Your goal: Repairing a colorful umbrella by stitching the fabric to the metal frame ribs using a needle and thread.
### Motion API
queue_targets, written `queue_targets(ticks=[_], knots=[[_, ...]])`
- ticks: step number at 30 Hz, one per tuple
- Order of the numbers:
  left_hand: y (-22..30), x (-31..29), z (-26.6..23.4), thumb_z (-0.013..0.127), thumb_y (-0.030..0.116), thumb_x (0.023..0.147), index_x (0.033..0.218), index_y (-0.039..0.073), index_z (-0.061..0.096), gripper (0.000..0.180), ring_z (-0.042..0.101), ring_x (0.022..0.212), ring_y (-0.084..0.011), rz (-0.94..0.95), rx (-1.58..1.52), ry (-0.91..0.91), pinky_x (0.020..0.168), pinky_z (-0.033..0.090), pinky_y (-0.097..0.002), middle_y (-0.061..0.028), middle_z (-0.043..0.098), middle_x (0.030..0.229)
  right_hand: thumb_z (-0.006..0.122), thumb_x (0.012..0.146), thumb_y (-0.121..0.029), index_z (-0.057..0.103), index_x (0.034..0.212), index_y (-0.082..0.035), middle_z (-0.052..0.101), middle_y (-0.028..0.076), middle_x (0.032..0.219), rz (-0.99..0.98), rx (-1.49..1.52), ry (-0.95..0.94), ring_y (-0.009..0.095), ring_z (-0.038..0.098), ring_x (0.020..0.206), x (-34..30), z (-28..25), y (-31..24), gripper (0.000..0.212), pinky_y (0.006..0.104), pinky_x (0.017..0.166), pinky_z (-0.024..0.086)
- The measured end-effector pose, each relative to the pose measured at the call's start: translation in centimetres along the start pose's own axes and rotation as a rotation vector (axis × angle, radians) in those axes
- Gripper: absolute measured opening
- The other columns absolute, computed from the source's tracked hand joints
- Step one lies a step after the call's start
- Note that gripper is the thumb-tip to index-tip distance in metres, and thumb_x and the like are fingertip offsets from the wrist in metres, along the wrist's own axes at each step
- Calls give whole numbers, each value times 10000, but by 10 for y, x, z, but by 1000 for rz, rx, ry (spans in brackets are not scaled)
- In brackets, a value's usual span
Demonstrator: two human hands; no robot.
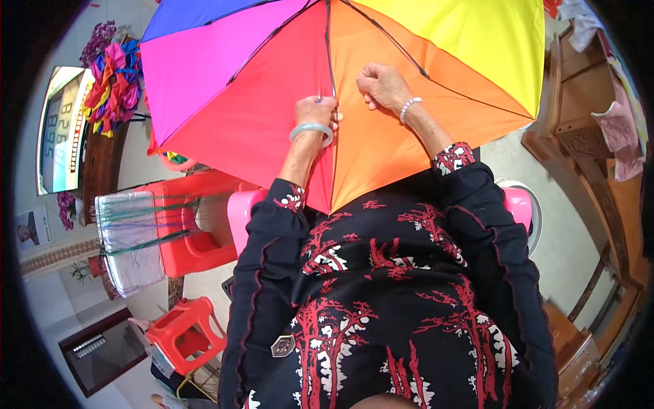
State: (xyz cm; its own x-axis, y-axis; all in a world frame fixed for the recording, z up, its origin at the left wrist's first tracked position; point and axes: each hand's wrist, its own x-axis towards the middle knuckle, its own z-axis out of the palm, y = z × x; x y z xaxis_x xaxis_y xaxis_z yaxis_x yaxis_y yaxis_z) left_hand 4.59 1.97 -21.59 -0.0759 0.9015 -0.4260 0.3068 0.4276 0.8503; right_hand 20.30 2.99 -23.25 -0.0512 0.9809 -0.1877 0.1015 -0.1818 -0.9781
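Observation:
An opened multicolour umbrella (252, 109) spreads before me and over my lap, its underside showing thin dark ribs (328, 48) between red, orange, yellow, pink and blue panels. My left hand (317, 112), with a pale bangle at its wrist, is closed at the seam of the red and orange panels, around the middle rib. A small bluish bit shows above its fingers, too small to name. To its right, over the orange panel, my right hand (385, 87) is raised with fingers curled in a pinch. What it holds, if anything, is hidden. A beaded bracelet (410, 109) circles that wrist.
At left, a red plastic chair (194, 252) bears a white bundle with green and purple strands (129, 238). A red stool (187, 334) stands lower left. Colourful folded cloths (112, 88) hang beside a lit screen (61, 129). Carved wooden furniture (586, 143) lines the right.

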Motion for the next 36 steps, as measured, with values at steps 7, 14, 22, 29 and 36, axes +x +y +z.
queue_targets(ticks=[7,14,22,29,36], knots=[[1,-1,-3,524,146,809,716,11,553,167,446,374,-97,-13,-41,18,346,323,-239,-62,563,552,510,745,-123,539,737,-22,549,153,610,-389,-534,188,249,576,564,12,6,6,106,359,532,478],[3,-2,2,500,150,829,733,7,550,179,432,381,-95,-34,38,139,349,320,-225,-64,566,569,494,746,-123,565,773,-34,592,197,768,-330,-827,236,335,588,690,17,20,1,118,423,604,479],[1,0,0,498,138,830,742,1,546,169,452,398,-104,-28,-29,92,362,330,-227,-75,575,594,477,782,-98,623,851,0,617,199,888,-278,-945,26,325,613,839,10,28,-3,189,407,663,510],[0,1,-5,511,91,820,738,-21,507,139,512,430,-135,1,-140,62,345,343,-224,-105,565,607,479,744,-63,586,886,-5,608,191,900,-235,-937,-158,331,600,833,3,30,-11,187,425,696,482],[-5,11,-10,517,75,819,742,-47,508,145,513,429,-157,-53,-279,-34,358,369,-238,-125,568,610,518,750,-128,611,807,-5,613,189,807,-249,-802,-97,333,604,788,11,43,2,165,416,681,485]])
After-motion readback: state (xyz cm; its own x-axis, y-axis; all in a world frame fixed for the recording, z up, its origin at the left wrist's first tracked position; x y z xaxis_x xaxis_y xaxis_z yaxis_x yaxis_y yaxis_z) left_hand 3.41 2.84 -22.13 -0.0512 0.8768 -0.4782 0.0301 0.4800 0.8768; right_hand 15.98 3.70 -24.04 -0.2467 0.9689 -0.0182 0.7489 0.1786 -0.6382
